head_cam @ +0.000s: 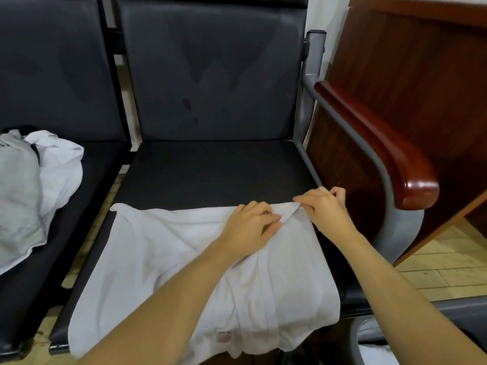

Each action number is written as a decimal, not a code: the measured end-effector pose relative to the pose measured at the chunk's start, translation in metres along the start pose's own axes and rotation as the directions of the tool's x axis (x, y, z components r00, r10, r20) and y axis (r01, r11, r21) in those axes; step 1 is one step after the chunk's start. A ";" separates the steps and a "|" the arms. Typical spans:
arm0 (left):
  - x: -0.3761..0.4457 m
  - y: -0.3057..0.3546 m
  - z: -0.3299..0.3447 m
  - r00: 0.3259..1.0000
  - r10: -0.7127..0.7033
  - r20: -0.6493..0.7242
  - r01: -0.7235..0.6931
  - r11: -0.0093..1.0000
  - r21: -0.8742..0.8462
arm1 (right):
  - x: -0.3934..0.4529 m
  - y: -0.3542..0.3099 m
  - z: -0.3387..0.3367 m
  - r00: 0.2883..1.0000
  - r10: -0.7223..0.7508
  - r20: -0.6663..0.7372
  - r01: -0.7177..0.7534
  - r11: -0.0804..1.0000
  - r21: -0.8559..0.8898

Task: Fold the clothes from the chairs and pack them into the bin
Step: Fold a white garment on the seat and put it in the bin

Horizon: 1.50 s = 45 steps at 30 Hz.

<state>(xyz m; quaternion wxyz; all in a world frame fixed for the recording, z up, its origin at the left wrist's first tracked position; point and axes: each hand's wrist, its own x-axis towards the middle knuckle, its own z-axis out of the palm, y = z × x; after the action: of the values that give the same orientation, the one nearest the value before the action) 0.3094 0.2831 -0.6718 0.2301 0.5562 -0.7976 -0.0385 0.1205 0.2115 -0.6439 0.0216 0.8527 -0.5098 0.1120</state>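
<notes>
Head view only. White cotton garment [168, 259], t-shirt or similar, spread flat over front half of black padded chair seat [210, 169], near hem w/ small label hanging off front edge. Left hand [251, 226] rests on cloth at far right corner, fingers curled, pinching a fold of fabric just under the far edge. Right hand [325, 209] just beside it, fingers curled, pinching the same raised corner from the other side; hands nearly touching, a small flap of cloth lifted btwn them. Neither hand wide. Step in hand, by my reading: squaring up or starting a fold at far right corner. To do it well: keep both pinches on the edge itself, not on bunched cloth; pull corner taut so the far edge runs straight to far left corner [116, 206]; carry the flap over in one layer, then smooth toward near hem w/ flat palm so creases at centre go. Cloth is thin, limp, will wrinkle if dragged. Heap of unfolded grey and white clothes [31, 185] lies on neighbouring black seat [100, 164] to the left, well apart, untouched. Bin not clearly in view; pale thing at bottom right too cropped to tell. Red-brown wooden armrest [390, 159] on grey metal frame at right of seat. Task looks early.
</notes>
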 end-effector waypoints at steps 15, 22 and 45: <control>-0.048 -0.070 -0.050 0.881 -0.436 -0.185 0.431 0.900 -0.069 | 0.017 -0.063 -0.007 0.964 0.004 0.265 -0.059 0.978 0.201; -0.094 -0.130 -0.088 0.814 -0.563 -0.141 0.571 0.821 0.014 | 0.016 -0.076 0.004 0.959 0.187 0.214 -0.259 0.887 0.382; -0.012 -0.162 -0.125 0.772 -0.401 -0.493 0.464 0.886 0.005 | 0.101 -0.088 -0.034 0.925 0.267 -0.270 -0.181 0.935 0.305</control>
<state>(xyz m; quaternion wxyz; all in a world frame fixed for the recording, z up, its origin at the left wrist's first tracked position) 0.5052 0.2567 -0.6157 0.3692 0.7300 -0.5667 0.0985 0.2376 0.1716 -0.5823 -0.0310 0.7549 -0.5746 0.3147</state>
